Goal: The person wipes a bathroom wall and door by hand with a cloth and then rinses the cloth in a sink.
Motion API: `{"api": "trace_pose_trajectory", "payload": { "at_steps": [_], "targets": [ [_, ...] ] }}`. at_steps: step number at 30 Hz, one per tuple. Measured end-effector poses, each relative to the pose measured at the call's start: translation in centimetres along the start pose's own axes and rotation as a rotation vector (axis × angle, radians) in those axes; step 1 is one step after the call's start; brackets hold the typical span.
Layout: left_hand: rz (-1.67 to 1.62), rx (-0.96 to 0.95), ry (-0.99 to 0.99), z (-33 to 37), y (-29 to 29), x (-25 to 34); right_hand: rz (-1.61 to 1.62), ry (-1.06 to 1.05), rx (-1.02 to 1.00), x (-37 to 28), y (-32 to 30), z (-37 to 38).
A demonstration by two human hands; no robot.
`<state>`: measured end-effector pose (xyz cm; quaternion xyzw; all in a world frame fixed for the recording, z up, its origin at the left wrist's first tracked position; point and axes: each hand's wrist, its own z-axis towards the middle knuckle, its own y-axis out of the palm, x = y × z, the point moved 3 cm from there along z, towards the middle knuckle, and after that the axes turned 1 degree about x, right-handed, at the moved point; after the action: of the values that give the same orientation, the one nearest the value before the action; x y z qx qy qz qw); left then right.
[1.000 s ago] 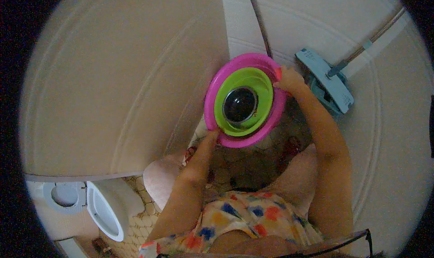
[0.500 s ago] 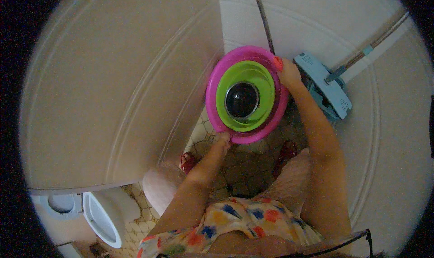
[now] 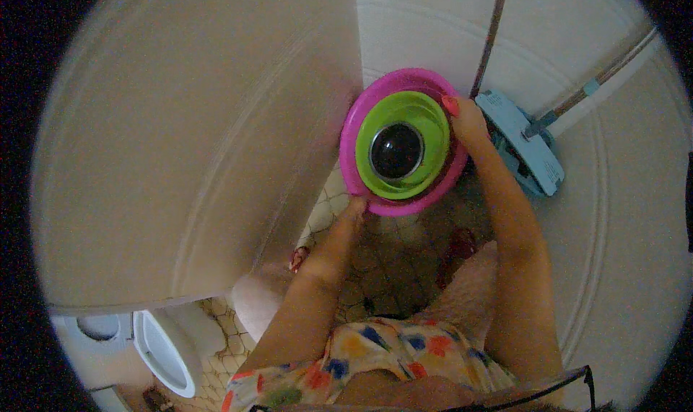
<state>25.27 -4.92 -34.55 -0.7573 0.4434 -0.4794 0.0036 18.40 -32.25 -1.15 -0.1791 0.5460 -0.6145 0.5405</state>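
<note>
Between my hands is a large pink basin [image 3: 348, 152], gripped by its rim. A smaller lime-green basin [image 3: 439, 141] is nested inside it, and in that lies a round dark vessel [image 3: 395, 151] with a shiny metal rim. My left hand [image 3: 359, 203] is closed on the pink rim at the near left; its fingers are partly hidden. My right hand [image 3: 469, 123], with red nails, holds the rim on the far right side. Close by that hand stand a dark pole [image 3: 489, 44] and a light-blue mop head [image 3: 520, 141].
A beige panel [image 3: 202, 138] rises along the left, meeting a white wall [image 3: 419, 26] behind the basins. The mop handle [image 3: 585, 91] leans at the right. Patterned floor tiles [image 3: 382, 275] lie below, and a white toilet [image 3: 166, 354] is at the lower left.
The nested basins have shifted a little right and farther away, with both hands still on the rim. The dark pole has swung to the right, toward the mop head.
</note>
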Motion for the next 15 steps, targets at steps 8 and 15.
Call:
{"api": "trace_pose_trajectory", "payload": {
  "at_steps": [8,15],
  "targets": [
    [0.042,0.173,0.156,-2.9,-12.5,7.1,0.589,0.084,-0.053,-1.9,4.7,0.5],
    [0.276,0.388,0.278,-15.4,-19.6,16.2,1.062,0.002,0.033,-14.4,7.6,1.9]
  ]
}}
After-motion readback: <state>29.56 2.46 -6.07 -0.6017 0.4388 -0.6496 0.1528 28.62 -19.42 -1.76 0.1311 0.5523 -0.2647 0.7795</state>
